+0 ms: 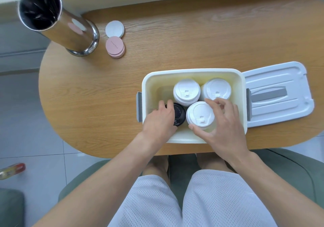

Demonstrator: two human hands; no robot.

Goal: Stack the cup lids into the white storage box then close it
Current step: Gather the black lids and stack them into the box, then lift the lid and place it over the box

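Note:
The white storage box [192, 72] sits open on the wooden table, near its front edge. Inside stand three stacks of white cup lids: back left [186, 91], back right [217, 89] and front right [200, 115]. A stack of black lids [179, 113] fills the front left corner. My left hand [160, 121] reaches into the box and grips the black stack. My right hand [220, 123] curls round the front right white stack, thumb at its near side. The box's white cover [278, 93] with a grey handle lies flat just right of the box.
A tall steel canister [57, 21] stands at the table's back left. Beside it lie a white coaster stack [114, 29] and a pink coaster stack [115, 47]. The table's front edge is just below the box, with my knees under it.

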